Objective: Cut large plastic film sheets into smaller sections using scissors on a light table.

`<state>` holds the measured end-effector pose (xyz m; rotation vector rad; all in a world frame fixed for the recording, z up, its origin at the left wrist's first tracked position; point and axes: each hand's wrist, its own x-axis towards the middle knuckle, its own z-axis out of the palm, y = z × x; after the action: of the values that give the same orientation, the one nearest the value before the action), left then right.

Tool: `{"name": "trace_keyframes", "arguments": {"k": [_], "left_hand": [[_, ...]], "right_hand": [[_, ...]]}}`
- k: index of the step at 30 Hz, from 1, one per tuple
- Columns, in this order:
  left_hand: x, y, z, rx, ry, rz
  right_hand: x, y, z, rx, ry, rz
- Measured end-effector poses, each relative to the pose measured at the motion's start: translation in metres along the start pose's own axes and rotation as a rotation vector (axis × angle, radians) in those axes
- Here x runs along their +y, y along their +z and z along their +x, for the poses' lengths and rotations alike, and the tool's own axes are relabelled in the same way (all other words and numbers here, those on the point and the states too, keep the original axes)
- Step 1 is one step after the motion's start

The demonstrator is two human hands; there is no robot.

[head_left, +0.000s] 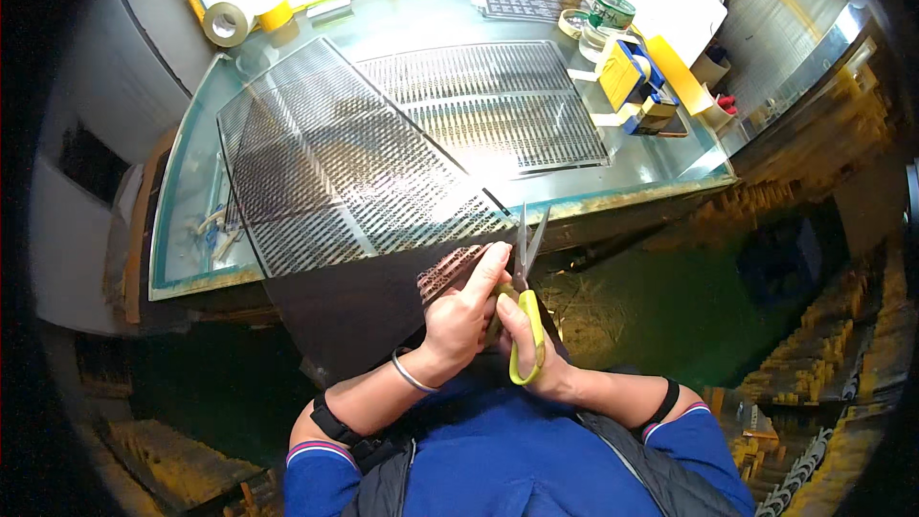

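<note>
My right hand grips scissors with yellow-green handles. Their blades are spread apart and point away from me. Close beside it, my left hand is closed on the near edge of a large film sheet covered in rows of dark dashes. The sheet lies tilted on a glass-topped table, and its near part hangs over the front edge toward me. Under and behind it, a second film sheet with similar rows lies flat on the glass.
At the back left stand a grey tape roll and a yellow tape roll. A blue and yellow tape dispenser sits at the right, near a green tape roll. A smaller gridded sheet lies at the back.
</note>
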<state>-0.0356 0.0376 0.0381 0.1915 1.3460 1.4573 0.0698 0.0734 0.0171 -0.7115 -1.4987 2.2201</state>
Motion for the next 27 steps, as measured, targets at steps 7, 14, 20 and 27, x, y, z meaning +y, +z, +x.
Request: {"name": "trace_keyframes", "arguments": {"k": [7, 14, 20, 27], "left_hand": [[0.005, 0.006, 0.001, 0.049, 0.118, 0.065], [-0.017, 0.003, 0.010, -0.064, 0.359, 0.043], [-0.014, 0.005, 0.002, -0.077, 0.190, -0.036], [-0.012, 0.002, -0.001, -0.109, 0.044, -0.043]], "right_hand": [[0.004, -0.001, -0.003, -0.109, 0.039, 0.035], [-0.007, 0.002, -0.001, 0.020, -0.010, 0.030], [0.002, 0.002, 0.000, 0.057, -0.098, -0.087], [0.014, 0.002, 0.001, 0.115, -0.157, -0.158]]}}
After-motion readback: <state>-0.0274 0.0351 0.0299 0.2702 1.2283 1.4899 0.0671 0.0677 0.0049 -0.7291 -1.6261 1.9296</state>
